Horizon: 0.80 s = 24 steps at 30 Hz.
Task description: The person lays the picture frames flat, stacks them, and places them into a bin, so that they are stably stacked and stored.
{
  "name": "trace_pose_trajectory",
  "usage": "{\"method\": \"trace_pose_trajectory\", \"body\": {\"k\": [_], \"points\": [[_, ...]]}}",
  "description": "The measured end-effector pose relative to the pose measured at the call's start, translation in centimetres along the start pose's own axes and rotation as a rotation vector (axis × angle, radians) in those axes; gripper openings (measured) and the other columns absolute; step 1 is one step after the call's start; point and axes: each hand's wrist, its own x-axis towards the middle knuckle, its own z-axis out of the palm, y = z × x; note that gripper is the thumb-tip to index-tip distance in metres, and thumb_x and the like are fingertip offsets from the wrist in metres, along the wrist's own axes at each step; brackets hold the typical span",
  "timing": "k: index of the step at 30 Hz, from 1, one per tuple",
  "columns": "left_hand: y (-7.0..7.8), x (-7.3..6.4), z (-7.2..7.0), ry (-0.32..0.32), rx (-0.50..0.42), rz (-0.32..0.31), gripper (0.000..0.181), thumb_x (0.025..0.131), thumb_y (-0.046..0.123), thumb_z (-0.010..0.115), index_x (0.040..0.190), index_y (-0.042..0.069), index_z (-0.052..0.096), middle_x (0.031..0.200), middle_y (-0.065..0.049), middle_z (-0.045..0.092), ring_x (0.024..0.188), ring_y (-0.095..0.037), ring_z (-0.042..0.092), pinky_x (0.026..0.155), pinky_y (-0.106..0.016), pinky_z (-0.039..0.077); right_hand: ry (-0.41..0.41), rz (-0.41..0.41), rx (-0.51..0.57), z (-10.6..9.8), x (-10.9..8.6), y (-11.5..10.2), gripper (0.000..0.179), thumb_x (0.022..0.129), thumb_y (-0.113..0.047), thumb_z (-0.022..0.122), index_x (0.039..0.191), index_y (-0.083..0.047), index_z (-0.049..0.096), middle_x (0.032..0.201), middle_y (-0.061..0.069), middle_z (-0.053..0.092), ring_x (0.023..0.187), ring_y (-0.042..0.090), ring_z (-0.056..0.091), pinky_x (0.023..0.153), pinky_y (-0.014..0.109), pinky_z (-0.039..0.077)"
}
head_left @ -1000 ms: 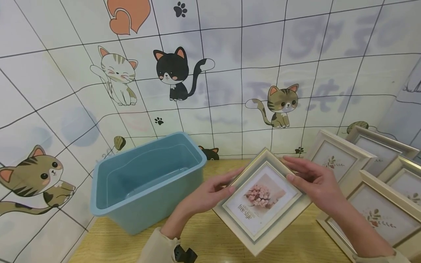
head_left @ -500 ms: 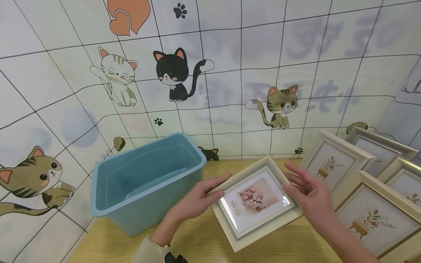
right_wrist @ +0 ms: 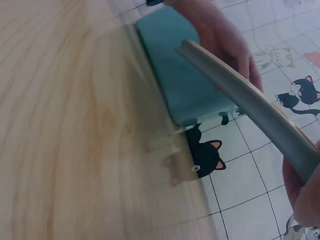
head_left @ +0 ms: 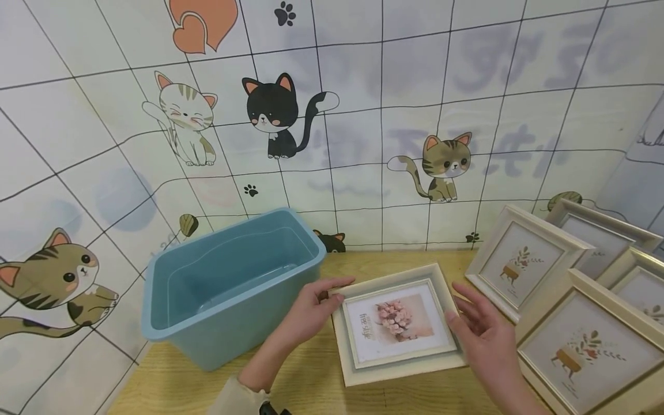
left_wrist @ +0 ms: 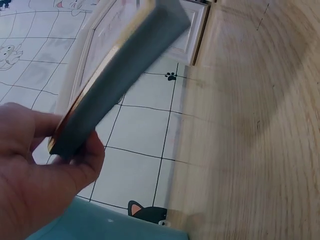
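One rectangular cream frame (head_left: 398,325), pink-flower print (head_left: 400,317), raised above yellow wood-grain table (head_left: 306,386); left hand (head_left: 309,309) pinching upper-left corner, right hand (head_left: 483,340) pinching right edge, thumbs in front, forearms angled inward.

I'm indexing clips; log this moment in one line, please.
left hand: holds photo frame; right hand: holds photo frame; frame: off table; blue bin: at left
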Motion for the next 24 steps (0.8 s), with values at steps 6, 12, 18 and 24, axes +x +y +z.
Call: {"method": "trace_pose_trajectory", "body": {"k": [6,12,18,24], "points": [[-0.5,0.5,0.6,0.149,0.074,-0.023,0.030,0.099,0.002,0.063,0.126,0.006,0.073,0.087,-0.004,0.056,0.072,-0.014,0.048,0.062,-0.026,0.044,-0.122,0.052,-0.135,0.1,-0.9,0.9,0.056,0.093,-0.004,0.075,0.145,-0.005,0.055,0.120,0.023,0.070,0.088,0.005,0.066,0.068,0.023,0.054],[-1.5,0.5,1.0,0.122,0.150,-0.058,0.027,0.097,0.001,0.065,0.120,0.006,0.077,0.079,0.001,0.054,0.067,-0.012,0.046,0.058,-0.026,0.040,-0.258,0.203,-0.186,0.1,-1.3,2.2,0.065,0.093,-0.009,0.076,0.150,-0.003,0.047,0.125,0.022,0.067,0.086,0.014,0.067,0.066,0.028,0.053],[-3.0,0.2,1.5,0.055,0.150,-0.098,0.025,0.095,0.000,0.066,0.118,0.004,0.077,0.068,0.004,0.045,0.059,-0.009,0.041,0.054,-0.023,0.035,-0.349,0.291,-0.126,0.1,-1.5,3.9,0.068,0.092,-0.006,0.075,0.151,0.004,0.042,0.128,0.023,0.062,0.089,0.021,0.066,0.067,0.031,0.056],[-4.5,-0.2,2.3,0.027,0.174,-0.089,0.026,0.093,-0.001,0.066,0.117,0.003,0.077,0.062,0.006,0.044,0.056,-0.006,0.041,0.052,-0.022,0.034,-0.370,0.288,-0.148,0.0,-1.9,5.2,0.068,0.091,-0.006,0.075,0.150,0.007,0.043,0.126,0.020,0.062,0.082,0.016,0.062,0.065,0.028,0.053]]}}
